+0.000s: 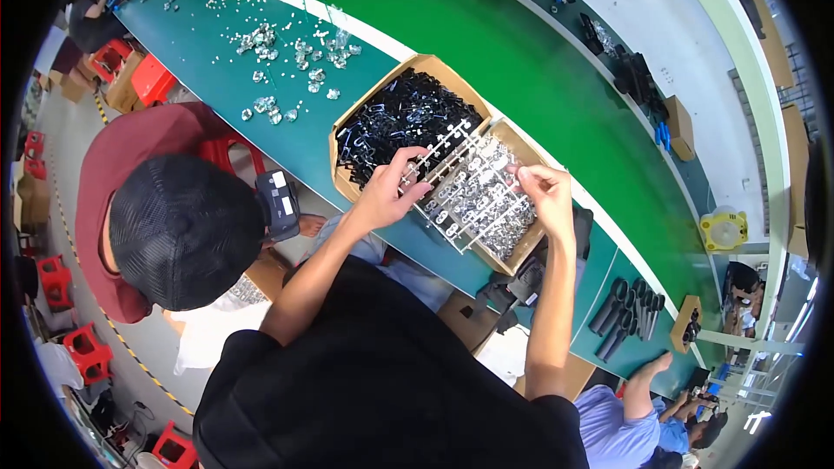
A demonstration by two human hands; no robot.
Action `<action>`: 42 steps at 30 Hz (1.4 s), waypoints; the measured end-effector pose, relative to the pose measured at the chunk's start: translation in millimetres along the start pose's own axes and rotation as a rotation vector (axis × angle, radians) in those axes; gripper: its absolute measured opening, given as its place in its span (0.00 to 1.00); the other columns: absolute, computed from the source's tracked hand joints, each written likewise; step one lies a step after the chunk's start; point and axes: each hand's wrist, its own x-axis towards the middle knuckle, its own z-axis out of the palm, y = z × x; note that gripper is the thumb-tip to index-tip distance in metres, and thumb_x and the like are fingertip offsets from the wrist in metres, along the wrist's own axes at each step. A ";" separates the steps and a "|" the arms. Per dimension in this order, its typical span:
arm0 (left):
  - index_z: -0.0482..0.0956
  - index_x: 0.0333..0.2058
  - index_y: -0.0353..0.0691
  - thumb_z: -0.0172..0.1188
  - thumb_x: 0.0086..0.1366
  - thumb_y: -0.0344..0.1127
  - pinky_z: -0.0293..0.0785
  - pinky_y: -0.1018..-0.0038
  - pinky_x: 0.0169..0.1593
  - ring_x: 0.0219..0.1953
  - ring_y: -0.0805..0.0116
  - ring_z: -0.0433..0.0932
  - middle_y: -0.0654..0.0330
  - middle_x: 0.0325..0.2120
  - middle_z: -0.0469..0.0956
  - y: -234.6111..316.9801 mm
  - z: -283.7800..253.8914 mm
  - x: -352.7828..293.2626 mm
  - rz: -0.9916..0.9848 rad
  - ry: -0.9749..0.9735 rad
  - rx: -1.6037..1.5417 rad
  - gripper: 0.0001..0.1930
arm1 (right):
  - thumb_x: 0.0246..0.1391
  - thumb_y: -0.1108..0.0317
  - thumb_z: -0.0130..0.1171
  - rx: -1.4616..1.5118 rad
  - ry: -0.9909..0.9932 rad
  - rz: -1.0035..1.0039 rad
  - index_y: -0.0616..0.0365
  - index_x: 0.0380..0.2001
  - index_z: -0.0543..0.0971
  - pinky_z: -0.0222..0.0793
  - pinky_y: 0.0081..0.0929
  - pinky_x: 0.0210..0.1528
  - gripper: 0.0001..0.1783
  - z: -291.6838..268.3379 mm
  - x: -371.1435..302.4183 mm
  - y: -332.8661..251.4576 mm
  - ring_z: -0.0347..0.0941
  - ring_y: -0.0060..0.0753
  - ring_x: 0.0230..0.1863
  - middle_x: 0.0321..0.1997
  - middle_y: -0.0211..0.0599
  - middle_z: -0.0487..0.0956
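A pale, thin-barred plastic lattice (470, 186) sits between the left hand (391, 192), pinching its edge, and the right hand (547, 194), fingertips pinched together.

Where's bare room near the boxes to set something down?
Dark-green tabletop between the clear pieces and the box of black parts; also a narrow strip before the box of clear parts. Crowded: both boxes, and farther right, around the black handles.
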 end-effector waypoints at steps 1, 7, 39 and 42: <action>0.67 0.57 0.41 0.64 0.61 0.28 0.70 0.73 0.27 0.20 0.66 0.75 0.59 0.18 0.73 -0.4 0.7 0.2 0.011 -0.003 -0.004 0.26 | 0.63 0.70 0.59 0.069 -0.016 0.079 0.68 0.36 0.83 0.78 0.25 0.37 0.10 -5.6 0.6 4.0 0.81 0.29 0.33 0.35 0.43 0.84; 0.67 0.56 0.41 0.65 0.60 0.28 0.67 0.73 0.27 0.20 0.65 0.74 0.58 0.18 0.72 -6.6 0.7 -0.9 0.045 -0.008 -0.009 0.26 | 0.55 0.78 0.63 0.345 -0.090 0.347 0.67 0.43 0.74 0.78 0.25 0.39 0.13 -8.5 4.0 7.9 0.82 0.30 0.36 0.36 0.49 0.84; 0.65 0.52 0.37 0.58 0.65 0.36 0.62 0.64 0.26 0.19 0.55 0.73 0.55 0.15 0.69 -14.4 -1.7 0.5 0.108 -0.013 -0.081 0.20 | 0.53 0.74 0.60 -1.306 -0.008 -0.288 0.67 0.32 0.81 0.69 0.43 0.49 0.07 71.3 -25.3 -9.9 0.73 0.52 0.43 0.38 0.52 0.77; 0.65 0.52 0.37 0.57 0.66 0.37 0.63 0.62 0.27 0.20 0.53 0.73 0.54 0.15 0.69 -13.2 -5.8 -0.6 0.070 -0.054 -0.091 0.19 | 0.53 0.73 0.59 -1.237 0.023 -0.241 0.68 0.32 0.82 0.70 0.43 0.46 0.07 69.6 -19.6 -9.8 0.76 0.52 0.39 0.36 0.53 0.79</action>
